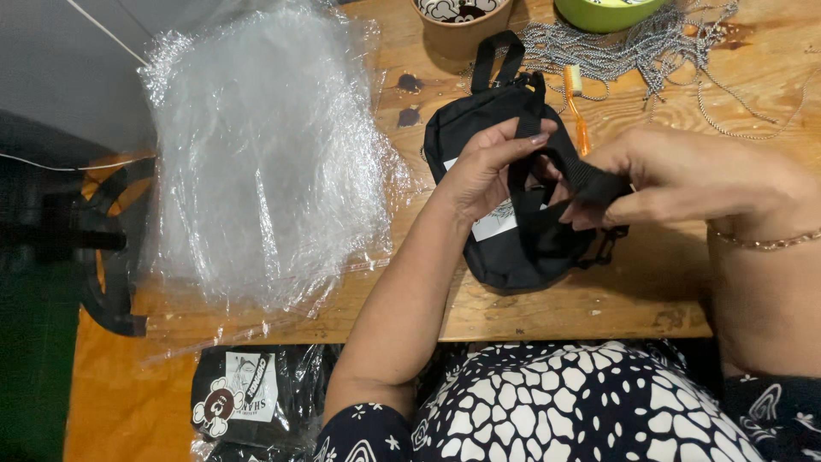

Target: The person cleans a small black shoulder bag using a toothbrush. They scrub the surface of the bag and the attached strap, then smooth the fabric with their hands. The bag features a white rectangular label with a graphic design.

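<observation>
A small black pouch bag (pixel 513 257) with a white label lies on the wooden table (pixel 616 295) in front of me. My left hand (pixel 487 167) rests on the bag and pinches its black webbing strap (pixel 590 178) near the top. My right hand (pixel 684 175) grips the folded part of the same strap, just right of the left hand. A thin bracelet sits on my right wrist.
A stack of clear plastic bags (pixel 265 154) covers the table's left part. A brown cup (pixel 462 21), a green bowl (pixel 607 10), grey-white cord (pixel 633 51) and an orange toothbrush (pixel 577 107) lie at the back. A bagged black pouch (pixel 244 402) sits below the table edge.
</observation>
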